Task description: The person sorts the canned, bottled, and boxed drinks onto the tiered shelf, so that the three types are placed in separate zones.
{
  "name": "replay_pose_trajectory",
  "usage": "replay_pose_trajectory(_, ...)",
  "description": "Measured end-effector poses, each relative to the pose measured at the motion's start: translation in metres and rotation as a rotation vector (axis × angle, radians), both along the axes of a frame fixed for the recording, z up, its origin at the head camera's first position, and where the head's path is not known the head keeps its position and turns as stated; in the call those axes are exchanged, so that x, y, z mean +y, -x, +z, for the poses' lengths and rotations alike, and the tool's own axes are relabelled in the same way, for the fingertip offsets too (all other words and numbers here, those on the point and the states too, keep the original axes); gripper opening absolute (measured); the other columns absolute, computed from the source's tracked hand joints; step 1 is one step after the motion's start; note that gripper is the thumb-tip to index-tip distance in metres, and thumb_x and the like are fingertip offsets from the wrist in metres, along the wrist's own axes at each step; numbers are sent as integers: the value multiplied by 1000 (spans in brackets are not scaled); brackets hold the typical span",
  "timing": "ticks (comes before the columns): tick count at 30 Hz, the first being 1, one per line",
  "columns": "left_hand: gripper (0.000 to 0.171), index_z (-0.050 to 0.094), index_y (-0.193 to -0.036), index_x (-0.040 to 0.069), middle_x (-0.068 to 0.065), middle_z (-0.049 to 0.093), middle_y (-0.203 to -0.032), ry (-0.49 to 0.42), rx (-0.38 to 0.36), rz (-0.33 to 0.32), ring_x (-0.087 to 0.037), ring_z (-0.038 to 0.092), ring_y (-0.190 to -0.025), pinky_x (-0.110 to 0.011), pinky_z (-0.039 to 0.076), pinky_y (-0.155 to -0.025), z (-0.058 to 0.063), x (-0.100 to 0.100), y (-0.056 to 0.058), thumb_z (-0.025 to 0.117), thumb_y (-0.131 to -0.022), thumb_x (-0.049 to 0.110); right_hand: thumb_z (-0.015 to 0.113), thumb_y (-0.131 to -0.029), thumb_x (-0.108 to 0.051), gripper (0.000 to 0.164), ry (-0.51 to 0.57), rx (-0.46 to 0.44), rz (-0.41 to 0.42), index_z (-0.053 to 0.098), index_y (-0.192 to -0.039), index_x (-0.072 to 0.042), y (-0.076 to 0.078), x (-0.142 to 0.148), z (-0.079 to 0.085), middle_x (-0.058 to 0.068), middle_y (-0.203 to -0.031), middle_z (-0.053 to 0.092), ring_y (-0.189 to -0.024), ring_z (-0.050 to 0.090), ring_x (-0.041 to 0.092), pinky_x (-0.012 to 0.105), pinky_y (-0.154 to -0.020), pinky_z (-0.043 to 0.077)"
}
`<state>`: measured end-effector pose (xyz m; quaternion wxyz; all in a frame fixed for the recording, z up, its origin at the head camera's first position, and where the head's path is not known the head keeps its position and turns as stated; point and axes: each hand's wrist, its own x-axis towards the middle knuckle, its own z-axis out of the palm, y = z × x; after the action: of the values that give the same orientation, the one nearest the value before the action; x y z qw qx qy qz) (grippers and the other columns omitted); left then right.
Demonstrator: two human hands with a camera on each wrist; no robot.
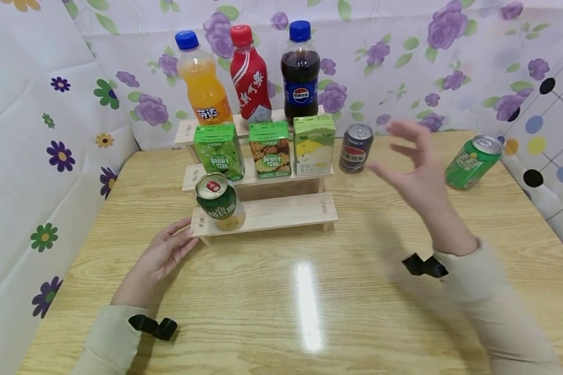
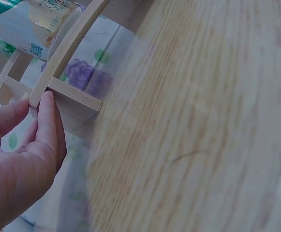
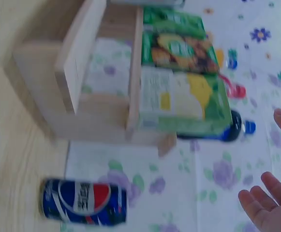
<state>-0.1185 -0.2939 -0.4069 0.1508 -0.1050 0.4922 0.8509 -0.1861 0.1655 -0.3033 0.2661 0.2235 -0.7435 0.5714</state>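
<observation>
My left hand [image 1: 166,251] pinches the left end of the lowest board of a three-step wooden shelf [image 1: 286,212]. In the left wrist view, the thumb and fingers [image 2: 46,116] lie on either side of the board's corner. A green and gold drink can [image 1: 219,203] stands on that board, just above this hand. Over the table's right part, my right hand [image 1: 419,174] is raised with fingers spread and nothing in its grasp. Nearest to it are a dark blue Pepsi can [image 1: 355,148], upright right of the shelf, and a green can [image 1: 474,162] farther right.
Three juice boxes, grape [image 1: 219,152], pineapple [image 1: 269,150] and pale yellow-green [image 1: 314,146], fill the middle step. Behind them on the top step stand an orange soda bottle [image 1: 205,83], a red bottle [image 1: 251,78] and a cola bottle [image 1: 300,73]. Flowered cloth [image 1: 389,67] hangs behind the table.
</observation>
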Motion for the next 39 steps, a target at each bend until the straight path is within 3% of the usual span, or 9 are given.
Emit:
replay_pose_trajectory(8, 26, 59, -112, 13, -5, 65, -105, 2, 16, -4, -12, 67, -93, -18, 56, -86, 0, -1, 0, 48, -96, -5, 79, -70, 4, 67, 145, -71, -318, 52, -129, -13, 21, 55, 0, -4, -123, 54, -117, 50, 12, 20, -95, 48)
replay_pose_trajectory(13, 25, 58, -113, 12, -5, 64, -106, 8, 14, 3, -13, 66, -93, -18, 56, -86, 2, -2, 0, 48, -96, -4, 82, -73, -9, 70, 142, -101, -461, 47, -133, -18, 33, 84, -11, -6, -126, 50, -119, 44, 9, 20, -96, 42)
replay_pose_trajectory(19, 25, 56, -114, 12, -5, 64, -106, 5, 7, 4, -13, 67, -94, -18, 56, -86, 3, -2, -2, 49, -96, -4, 81, -75, -17, 73, 112, -224, -587, 42, -136, -24, 45, 108, -26, -9, -135, 42, -122, 37, 4, 17, -100, 36)
replay_pose_trajectory(25, 25, 54, -115, 11, -5, 65, -106, 9, 16, 8, -13, 67, -94, -18, 56, -87, 2, -2, -2, 50, -96, -4, 79, -77, -25, 77, 51, -322, -652, 35, -140, -26, 54, 125, -44, -10, -142, 33, -127, 28, 1, 18, -110, 30)
replay_pose_trajectory(33, 32, 41, -126, 7, -2, 64, -107, 54, -8, 11, -11, 66, -96, -18, 55, -89, 2, 0, -1, 49, -97, -2, 76, -79, -33, 88, 106, -545, -703, 21, -146, -32, 63, 148, -69, -12, -151, 18, -139, 16, 2, 13, -115, 17)
replay_pose_trajectory(39, 34, 37, -128, 7, -2, 65, -107, 65, -12, 8, -10, 66, -96, -17, 55, -88, 2, 1, -1, 49, -97, -2, 75, -80, -32, 92, 199, -642, -632, 13, -147, -34, 67, 157, -81, -12, -154, 13, -138, 13, 1, 16, -117, 16)
